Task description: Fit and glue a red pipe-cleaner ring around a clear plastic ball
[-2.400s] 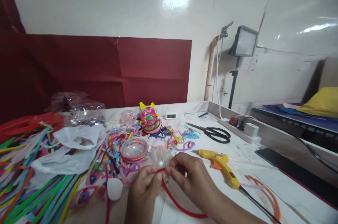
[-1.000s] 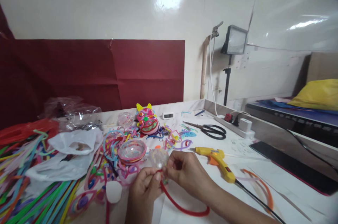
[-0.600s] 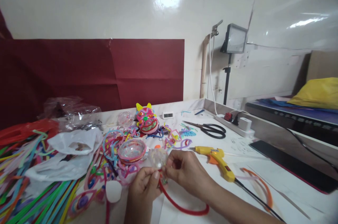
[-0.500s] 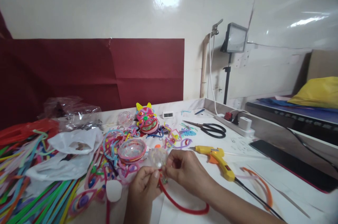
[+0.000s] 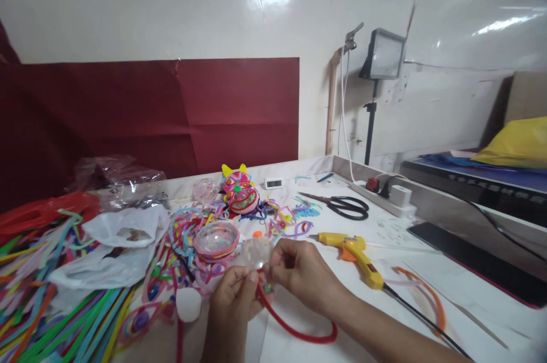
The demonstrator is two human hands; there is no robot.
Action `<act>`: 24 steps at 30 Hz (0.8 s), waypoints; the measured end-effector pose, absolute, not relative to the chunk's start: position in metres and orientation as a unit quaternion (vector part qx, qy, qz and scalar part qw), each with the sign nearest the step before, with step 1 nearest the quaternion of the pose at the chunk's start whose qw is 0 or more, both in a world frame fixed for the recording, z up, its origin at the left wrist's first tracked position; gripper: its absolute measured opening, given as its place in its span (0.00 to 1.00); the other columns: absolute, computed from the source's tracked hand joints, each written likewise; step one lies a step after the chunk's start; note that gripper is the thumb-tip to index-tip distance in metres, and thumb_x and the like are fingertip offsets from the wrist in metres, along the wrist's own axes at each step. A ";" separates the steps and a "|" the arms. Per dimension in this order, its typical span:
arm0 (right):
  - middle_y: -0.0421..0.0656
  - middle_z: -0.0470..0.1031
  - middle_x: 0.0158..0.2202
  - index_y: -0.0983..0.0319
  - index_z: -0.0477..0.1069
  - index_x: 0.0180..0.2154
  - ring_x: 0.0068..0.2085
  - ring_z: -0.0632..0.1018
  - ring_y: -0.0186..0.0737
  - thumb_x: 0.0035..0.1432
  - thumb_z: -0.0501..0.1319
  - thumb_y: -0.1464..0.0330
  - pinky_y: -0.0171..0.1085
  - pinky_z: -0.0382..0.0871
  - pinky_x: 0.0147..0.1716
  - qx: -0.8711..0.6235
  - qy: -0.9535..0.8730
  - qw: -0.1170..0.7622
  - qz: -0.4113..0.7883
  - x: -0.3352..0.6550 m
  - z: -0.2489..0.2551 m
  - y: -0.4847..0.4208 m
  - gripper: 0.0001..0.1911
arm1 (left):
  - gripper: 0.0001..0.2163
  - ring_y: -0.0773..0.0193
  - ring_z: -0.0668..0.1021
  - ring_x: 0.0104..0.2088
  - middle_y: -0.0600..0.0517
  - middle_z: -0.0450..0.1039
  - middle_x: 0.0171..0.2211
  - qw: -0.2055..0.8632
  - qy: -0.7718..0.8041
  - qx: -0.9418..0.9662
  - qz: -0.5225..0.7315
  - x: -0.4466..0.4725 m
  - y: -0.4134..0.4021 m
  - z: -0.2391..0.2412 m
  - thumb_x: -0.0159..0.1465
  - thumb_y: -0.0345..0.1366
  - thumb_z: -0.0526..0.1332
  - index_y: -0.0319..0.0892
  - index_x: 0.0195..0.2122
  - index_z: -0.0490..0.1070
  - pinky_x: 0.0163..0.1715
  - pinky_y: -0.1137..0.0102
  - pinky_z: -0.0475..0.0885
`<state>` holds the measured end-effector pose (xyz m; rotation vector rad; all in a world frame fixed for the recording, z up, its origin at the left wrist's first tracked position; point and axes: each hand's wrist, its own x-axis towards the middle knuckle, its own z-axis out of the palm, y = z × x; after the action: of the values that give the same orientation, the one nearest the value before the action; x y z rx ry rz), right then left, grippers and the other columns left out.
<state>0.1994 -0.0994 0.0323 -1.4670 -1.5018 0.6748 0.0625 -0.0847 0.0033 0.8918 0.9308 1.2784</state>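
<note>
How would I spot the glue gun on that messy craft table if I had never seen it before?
Start at the white table and find the black scissors toward its right rear. Just in front of them, right of the person's right hand, lies the glue gun. It is the only solid yellow tool with an orange trigger and a black cord trailing off, unlike the soft fuzzy wires heaped on the left.

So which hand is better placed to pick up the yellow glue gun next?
Probably the right hand: the yellow plastic glue gun lies just to its right on the white table. The left hand sits farther away, pinching the red fuzzy pipe cleaner.
</note>
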 end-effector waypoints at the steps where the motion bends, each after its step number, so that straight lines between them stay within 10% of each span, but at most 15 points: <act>1: 0.37 0.71 0.19 0.61 0.68 0.22 0.22 0.68 0.33 0.44 0.59 0.74 0.31 0.59 0.22 -0.595 -0.603 0.453 0.276 0.199 0.032 -0.099 0.03 | 0.19 0.67 0.76 0.20 0.55 0.76 0.17 0.616 0.405 0.386 0.554 0.062 -0.085 0.004 0.39 0.45 0.75 0.40 0.23 0.70 0.23 0.72 0.77; 24: 0.36 0.68 0.19 0.60 0.65 0.21 0.22 0.67 0.33 0.49 0.61 0.68 0.32 0.57 0.22 -0.580 -0.575 0.500 0.289 0.195 0.023 -0.095 0.08 | 0.16 0.68 0.76 0.22 0.54 0.75 0.20 0.624 0.411 0.382 0.544 0.058 -0.081 0.004 0.42 0.41 0.75 0.39 0.25 0.72 0.23 0.73 0.76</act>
<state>0.1949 -0.0951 0.0230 -1.4034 -1.3899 0.6997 0.0581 -0.0809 0.0038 0.8782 0.9446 1.2484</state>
